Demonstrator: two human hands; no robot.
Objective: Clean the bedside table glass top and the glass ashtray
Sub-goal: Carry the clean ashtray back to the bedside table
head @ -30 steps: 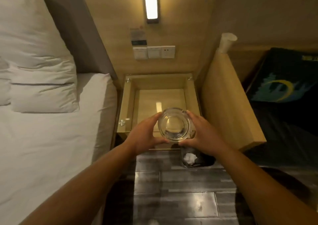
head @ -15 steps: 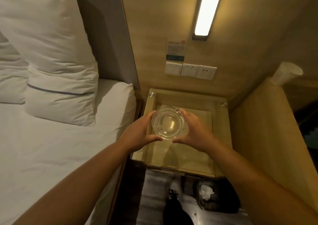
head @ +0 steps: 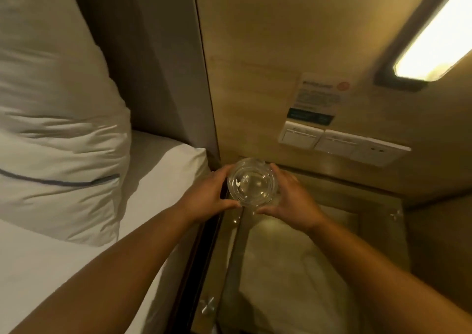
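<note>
A round clear glass ashtray (head: 251,181) is held between both hands over the back left corner of the bedside table glass top (head: 293,257). My left hand (head: 204,198) grips its left side, thumb curled under the near rim. My right hand (head: 293,200) grips its right side the same way. I cannot tell whether the ashtray touches the glass. The glass top reflects the wall light and sits on a wooden frame with metal corner fittings.
A white bed (head: 63,257) with pillows (head: 58,154) lies directly left of the table. The wooden wall behind carries switches and a socket (head: 342,142), a notice sticker (head: 319,98) and a lit lamp (head: 434,47).
The view has come much closer to the table and tilted up. Both hands have carried the ashtray from over the table's front edge to its back left corner. The floor bin has left the view.
</note>
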